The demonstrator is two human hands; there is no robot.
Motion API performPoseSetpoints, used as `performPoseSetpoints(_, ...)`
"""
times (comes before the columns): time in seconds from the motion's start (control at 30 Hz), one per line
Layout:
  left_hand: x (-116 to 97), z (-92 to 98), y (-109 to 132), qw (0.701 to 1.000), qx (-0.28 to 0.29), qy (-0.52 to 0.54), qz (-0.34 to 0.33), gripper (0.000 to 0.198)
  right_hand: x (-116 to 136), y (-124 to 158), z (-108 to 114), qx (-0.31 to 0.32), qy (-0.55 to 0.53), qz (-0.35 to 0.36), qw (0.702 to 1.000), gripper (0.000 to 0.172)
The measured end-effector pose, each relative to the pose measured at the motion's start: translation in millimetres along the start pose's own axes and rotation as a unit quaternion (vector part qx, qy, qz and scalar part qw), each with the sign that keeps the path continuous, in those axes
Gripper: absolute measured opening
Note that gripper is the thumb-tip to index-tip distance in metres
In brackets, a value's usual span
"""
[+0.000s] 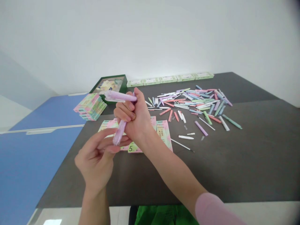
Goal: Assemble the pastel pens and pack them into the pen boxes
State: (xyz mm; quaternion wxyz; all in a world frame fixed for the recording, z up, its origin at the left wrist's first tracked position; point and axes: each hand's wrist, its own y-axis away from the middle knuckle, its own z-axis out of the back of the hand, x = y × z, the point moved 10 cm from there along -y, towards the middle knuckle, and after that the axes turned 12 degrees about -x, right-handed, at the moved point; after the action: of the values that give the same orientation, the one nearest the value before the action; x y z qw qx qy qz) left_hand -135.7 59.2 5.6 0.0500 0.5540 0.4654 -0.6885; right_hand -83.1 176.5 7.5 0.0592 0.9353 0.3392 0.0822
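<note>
My right hand point(134, 115) is closed in front of me, its thumb and fingers wrapped round a light purple pen point(117, 95) that points left and has a clear tip. A second purple pen part point(120, 132) sticks out below the same fist. My left hand point(97, 156) is under it, thumb and fingers curled about its lower end. Whether the two purple pieces join inside the fist is hidden. Behind the hands lie pink and green printed boxes point(164, 129), partly covered by my right wrist.
A heap of pastel pens and pen parts point(197, 100) spreads over the dark table point(234, 168). At left stand stacked boxes point(90, 106) and a green-rimmed box point(124, 84) with packets. Flat green boxes point(168, 79) line the wall. A thin white refill point(181, 144) lies nearer.
</note>
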Motion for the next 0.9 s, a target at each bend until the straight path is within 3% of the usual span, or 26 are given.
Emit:
performPoseSetpoints(0.17, -4, 8.2, 5, 0.999, -0.037, 0.004, -0.012, 0.030, -7, 10, -9, 0.030, -0.034, -0.029, 0.999, 0.043)
performPoseSetpoints(0.33, -23, 24.1, 13, 0.985, -0.123, -0.049, -0.115, 0.029, -21, 23, -13, 0.042, -0.042, -0.067, 0.996, 0.044)
performPoseSetpoints(0.43, -25, 25.7, 15, 0.977, -0.142, -0.092, -0.126, 0.029, -23, 24, -13, 0.047, -0.043, -0.063, 0.996, 0.044)
performPoseSetpoints(0.53, -18, 27.2, 13, 0.983, -0.138, -0.062, -0.102, 0.045, -22, 19, -11, 0.044, -0.049, -0.046, 0.997, 0.046)
performPoseSetpoints(0.63, -13, 23.9, 9, 0.988, -0.098, -0.042, -0.110, 0.052, -21, 18, -16, 0.078, -0.043, -0.036, 0.995, 0.048)
performPoseSetpoints(0.9, -18, 28.8, 14, 0.972, -0.094, -0.116, -0.180, 0.046, -19, 41, -40, 0.219, 0.027, 0.006, 0.975, 0.046)
